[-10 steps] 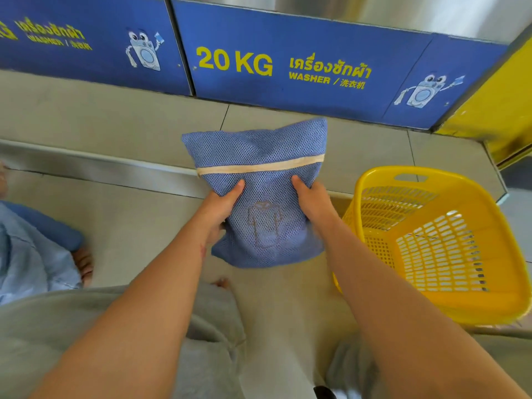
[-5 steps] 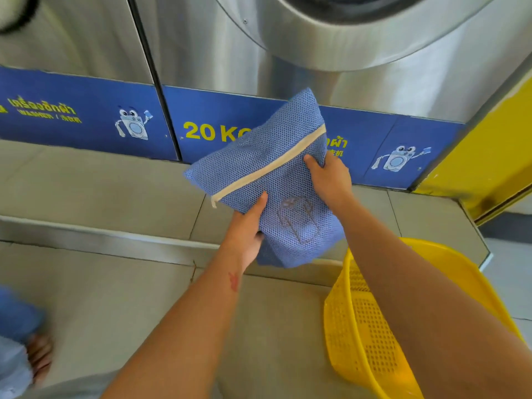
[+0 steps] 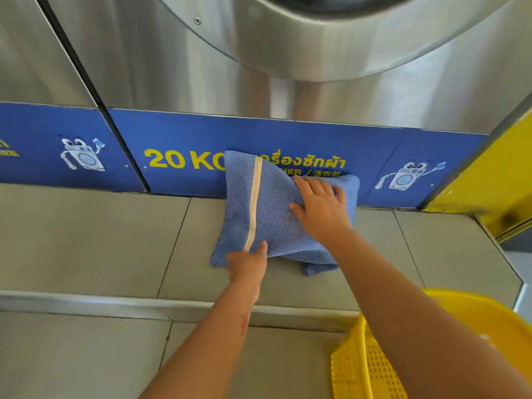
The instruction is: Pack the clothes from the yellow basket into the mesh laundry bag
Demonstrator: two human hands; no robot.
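Observation:
The blue mesh laundry bag (image 3: 270, 208), stuffed and with a cream zipper band running up its face, lies on the raised tiled step against the washer's blue base panel. My right hand (image 3: 319, 208) rests flat on the bag's right half, fingers spread. My left hand (image 3: 249, 262) grips the bag's near edge at the lower end of the zipper band. The yellow basket (image 3: 371, 367) shows at the bottom right, partly behind my right arm; its inside is mostly hidden.
A steel washing machine (image 3: 288, 53) with a round door fills the top. Its blue panel (image 3: 178, 159) reads 20 KG. The tiled step (image 3: 100, 240) has a metal edge strip. A yellow wall (image 3: 495, 174) stands at the right.
The bag has gone from held in the air in front of me to lying on the step by the washer. My right hand has shifted from gripping it to resting on top.

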